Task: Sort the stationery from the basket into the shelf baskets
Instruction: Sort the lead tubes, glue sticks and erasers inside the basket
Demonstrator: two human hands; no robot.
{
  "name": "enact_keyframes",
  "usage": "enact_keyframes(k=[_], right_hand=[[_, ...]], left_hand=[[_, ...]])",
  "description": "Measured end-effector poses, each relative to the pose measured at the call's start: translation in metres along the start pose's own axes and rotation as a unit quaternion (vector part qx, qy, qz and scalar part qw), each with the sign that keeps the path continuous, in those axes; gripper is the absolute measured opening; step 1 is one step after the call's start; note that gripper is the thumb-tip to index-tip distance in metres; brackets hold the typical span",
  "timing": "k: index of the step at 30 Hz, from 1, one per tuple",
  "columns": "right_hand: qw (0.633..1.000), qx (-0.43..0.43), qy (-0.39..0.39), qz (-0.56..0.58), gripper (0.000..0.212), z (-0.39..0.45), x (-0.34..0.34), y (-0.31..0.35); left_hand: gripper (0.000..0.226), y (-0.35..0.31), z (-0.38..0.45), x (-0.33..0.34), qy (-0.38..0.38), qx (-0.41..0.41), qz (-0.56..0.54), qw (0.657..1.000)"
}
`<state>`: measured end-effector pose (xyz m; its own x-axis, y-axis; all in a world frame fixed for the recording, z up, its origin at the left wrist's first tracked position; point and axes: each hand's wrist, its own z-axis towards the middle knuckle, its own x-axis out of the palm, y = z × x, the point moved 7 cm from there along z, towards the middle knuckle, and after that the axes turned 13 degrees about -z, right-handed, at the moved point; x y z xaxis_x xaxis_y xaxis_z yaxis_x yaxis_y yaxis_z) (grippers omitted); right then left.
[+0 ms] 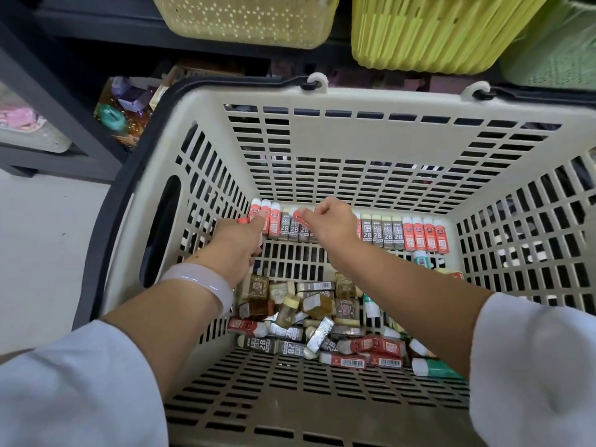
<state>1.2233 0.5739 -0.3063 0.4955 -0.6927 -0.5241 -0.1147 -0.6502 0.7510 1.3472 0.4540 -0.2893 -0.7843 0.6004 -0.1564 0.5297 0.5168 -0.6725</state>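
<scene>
Both my arms reach down into a big beige shopping basket (371, 140). A row of erasers stands along its far wall: red ones (425, 235) and grey 2B ones (382, 232). My right hand (332, 222) pinches a red eraser (299, 217) over that row. My left hand (238, 243), with a pale bangle on its wrist, grips red erasers (244, 220) at the row's left end. A loose pile of erasers (322, 321), brown, grey, red and green, lies in the basket's near part.
Above the basket hang a pale yellow perforated shelf basket (245, 17), a bright yellow one (432, 30) and a green one (558, 50). A dark shelf frame (48, 88) stands at left with packaged goods under it. A black handle (109, 201) runs round the basket's left rim.
</scene>
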Motion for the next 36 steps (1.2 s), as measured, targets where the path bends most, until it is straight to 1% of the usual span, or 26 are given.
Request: enact_keyframes(k=[3, 6, 8, 11, 14, 18, 21, 24, 26, 28, 29, 32, 34, 36], right_hand=[[1.0, 0.005, -0.001, -0.012, 0.026, 0.003, 0.018, 0.007], [0.999, 0.001, 0.008, -0.042, 0.003, 0.003, 0.032, 0.012], [0.997, -0.013, 0.013, -0.08, 0.015, 0.005, 0.034, 0.014], [0.988, -0.048, 0.037, -0.139, 0.023, 0.003, 0.029, 0.017], [0.987, -0.061, 0.074, -0.132, 0.026, 0.0, 0.024, 0.014], [0.985, -0.057, 0.12, -0.114, 0.032, -0.004, 0.024, 0.011], [0.984, -0.048, 0.141, -0.102, 0.034, -0.007, 0.028, 0.013], [0.98, -0.042, 0.168, -0.097, 0.036, -0.008, 0.03, 0.012], [0.981, -0.041, 0.17, -0.089, 0.035, -0.008, 0.025, 0.012], [0.981, -0.056, 0.171, -0.071, 0.032, -0.009, 0.017, 0.015], [0.979, -0.067, 0.185, -0.049, 0.032, -0.011, 0.015, 0.019], [0.961, -0.11, 0.255, -0.005, 0.036, -0.022, 0.014, 0.03], [0.949, -0.134, 0.283, -0.025, 0.034, -0.027, 0.013, 0.033], [0.946, -0.15, 0.283, -0.056, 0.028, -0.027, 0.011, 0.034]], left_hand=[[0.029, 0.001, -0.002, 0.004, 0.01, -0.001, 0.013, 1.0], [0.019, 0.003, -0.003, 0.01, 0.037, -0.004, -0.002, 0.999], [0.017, 0.004, -0.002, 0.014, 0.057, -0.009, -0.03, 0.998], [0.02, 0.004, 0.002, 0.017, 0.079, -0.023, -0.071, 0.994], [0.018, 0.001, 0.006, 0.017, 0.085, -0.015, -0.074, 0.994], [0.018, 0.0, 0.009, 0.013, 0.071, 0.007, -0.02, 0.997], [0.024, 0.001, 0.008, 0.012, 0.071, 0.006, -0.001, 0.997], [0.027, 0.0, 0.007, 0.015, 0.082, 0.012, -0.011, 0.996], [0.028, -0.001, 0.006, 0.016, 0.086, 0.012, -0.017, 0.996], [0.022, 0.001, 0.002, 0.017, 0.095, -0.004, -0.021, 0.995], [0.019, 0.001, -0.001, 0.018, 0.104, -0.015, -0.024, 0.994], [0.012, 0.0, -0.01, 0.026, 0.144, -0.034, -0.037, 0.988], [0.007, -0.001, -0.015, 0.031, 0.169, -0.035, -0.051, 0.984], [0.006, -0.001, -0.017, 0.033, 0.177, -0.03, -0.052, 0.982]])
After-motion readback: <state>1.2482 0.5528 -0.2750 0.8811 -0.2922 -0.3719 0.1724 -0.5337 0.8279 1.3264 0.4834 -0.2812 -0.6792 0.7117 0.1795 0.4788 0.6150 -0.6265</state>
